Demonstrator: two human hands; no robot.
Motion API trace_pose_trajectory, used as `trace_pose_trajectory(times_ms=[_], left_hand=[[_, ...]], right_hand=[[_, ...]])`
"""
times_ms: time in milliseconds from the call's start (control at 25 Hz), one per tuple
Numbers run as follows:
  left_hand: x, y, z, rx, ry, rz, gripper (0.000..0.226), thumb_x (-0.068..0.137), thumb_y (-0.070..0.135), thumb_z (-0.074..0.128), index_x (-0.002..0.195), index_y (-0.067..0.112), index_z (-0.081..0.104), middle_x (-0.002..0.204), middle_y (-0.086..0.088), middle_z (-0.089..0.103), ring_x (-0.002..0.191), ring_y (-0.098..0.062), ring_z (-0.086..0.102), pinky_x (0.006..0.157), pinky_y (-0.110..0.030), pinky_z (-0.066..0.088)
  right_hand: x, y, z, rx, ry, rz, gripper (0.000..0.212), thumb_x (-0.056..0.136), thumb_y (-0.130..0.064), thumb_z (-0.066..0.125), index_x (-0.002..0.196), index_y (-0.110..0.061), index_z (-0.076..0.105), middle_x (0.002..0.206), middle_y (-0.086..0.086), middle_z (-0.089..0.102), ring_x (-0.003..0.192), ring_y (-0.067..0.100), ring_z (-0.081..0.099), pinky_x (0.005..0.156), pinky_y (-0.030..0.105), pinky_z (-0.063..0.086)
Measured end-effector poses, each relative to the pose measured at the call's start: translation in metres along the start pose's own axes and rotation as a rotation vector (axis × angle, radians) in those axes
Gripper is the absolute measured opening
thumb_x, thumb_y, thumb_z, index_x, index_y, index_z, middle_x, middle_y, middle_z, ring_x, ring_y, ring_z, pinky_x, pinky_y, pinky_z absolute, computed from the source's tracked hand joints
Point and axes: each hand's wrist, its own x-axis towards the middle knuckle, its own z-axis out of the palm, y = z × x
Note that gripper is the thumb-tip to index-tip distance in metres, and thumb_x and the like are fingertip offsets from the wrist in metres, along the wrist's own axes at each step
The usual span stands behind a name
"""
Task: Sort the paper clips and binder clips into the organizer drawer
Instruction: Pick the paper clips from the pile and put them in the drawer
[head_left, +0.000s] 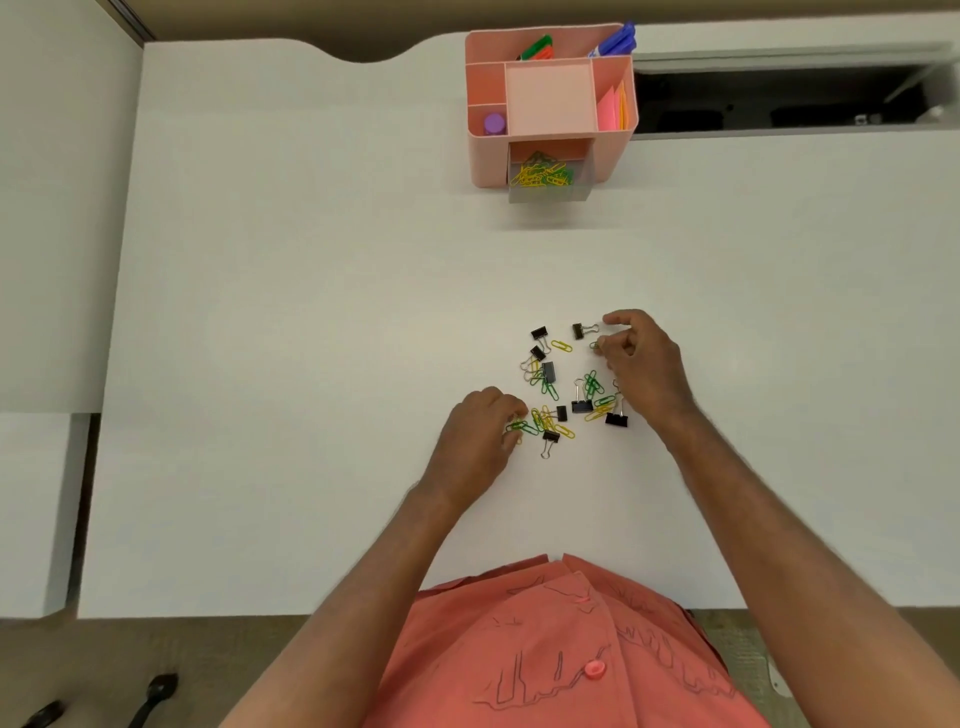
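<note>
A: Where are the clips?

B: In a small pile (566, 387) on the desk (311, 312), between both hands. Some are already in the drawer (549, 179).

A: What do the hands do?

B: The left hand (475, 441) pinches green paper clips (519, 427). The right hand (641, 364) has curled fingers by a black clip (584, 329). I cannot tell what it pinches.

A: Are they hard to pick up?

B: I think so. Paper clips are thin, light and slippery, and they hook together. Black clips are stiff. Grab those by the wire loops.
</note>
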Motion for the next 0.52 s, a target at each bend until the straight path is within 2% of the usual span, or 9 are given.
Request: trace_pose_trajectory(times_ms=[80, 160, 240, 320, 400, 520], left_hand=[[-0.002, 0.003, 0.000, 0.028, 0.005, -0.021, 0.030, 0.093, 0.016, 0.069, 0.122, 0.016, 0.064, 0.113, -0.002, 0.061, 0.103, -0.020, 0.056, 0.086, -0.033, 0.049], [-0.001, 0.005, -0.001, 0.052, 0.016, -0.060, 0.027, 0.095, 0.018, 0.066, 0.122, 0.016, 0.062, 0.115, -0.001, 0.060, 0.103, -0.019, 0.057, 0.084, -0.035, 0.051], [0.002, 0.007, -0.001, 0.079, 0.024, -0.089, 0.022, 0.098, 0.019, 0.061, 0.119, 0.017, 0.063, 0.114, -0.001, 0.060, 0.101, -0.020, 0.059, 0.080, -0.035, 0.052], [0.005, 0.009, -0.001, 0.090, 0.038, -0.115, 0.016, 0.099, 0.019, 0.058, 0.114, 0.016, 0.064, 0.111, -0.001, 0.060, 0.097, -0.020, 0.059, 0.075, -0.033, 0.051], [0.007, 0.010, -0.001, 0.088, 0.049, -0.143, 0.014, 0.100, 0.018, 0.056, 0.111, 0.015, 0.064, 0.110, -0.001, 0.059, 0.094, -0.020, 0.060, 0.072, -0.032, 0.050], [0.008, 0.011, -0.003, 0.058, 0.044, -0.149, 0.018, 0.099, 0.020, 0.059, 0.116, 0.016, 0.063, 0.113, -0.001, 0.058, 0.095, -0.020, 0.061, 0.076, -0.033, 0.052]], right_hand=[[-0.008, 0.001, -0.002, -0.163, -0.020, -0.069, 0.016, 0.099, -0.021, 0.056, 0.106, -0.033, 0.064, 0.090, -0.010, 0.069, 0.086, 0.012, 0.066, 0.069, 0.029, 0.050], [-0.016, 0.004, -0.005, -0.397, -0.053, -0.205, 0.019, 0.099, -0.020, 0.055, 0.104, -0.032, 0.069, 0.098, -0.011, 0.068, 0.089, 0.015, 0.063, 0.075, 0.032, 0.050], [-0.023, 0.009, -0.006, -0.598, -0.082, -0.318, 0.023, 0.100, -0.019, 0.056, 0.115, -0.027, 0.071, 0.111, -0.005, 0.069, 0.102, 0.021, 0.061, 0.089, 0.040, 0.048], [-0.029, 0.012, -0.006, -0.750, -0.099, -0.352, 0.030, 0.098, -0.024, 0.060, 0.127, -0.023, 0.067, 0.121, 0.000, 0.067, 0.111, 0.026, 0.059, 0.093, 0.042, 0.045], [-0.034, 0.016, -0.002, -0.831, -0.071, -0.352, 0.037, 0.095, -0.030, 0.065, 0.132, -0.023, 0.064, 0.123, 0.001, 0.065, 0.111, 0.027, 0.059, 0.090, 0.041, 0.042], [-0.036, 0.019, 0.005, -0.831, 0.013, -0.349, 0.031, 0.094, -0.029, 0.067, 0.125, -0.024, 0.068, 0.114, 0.000, 0.068, 0.104, 0.027, 0.061, 0.083, 0.039, 0.040]])
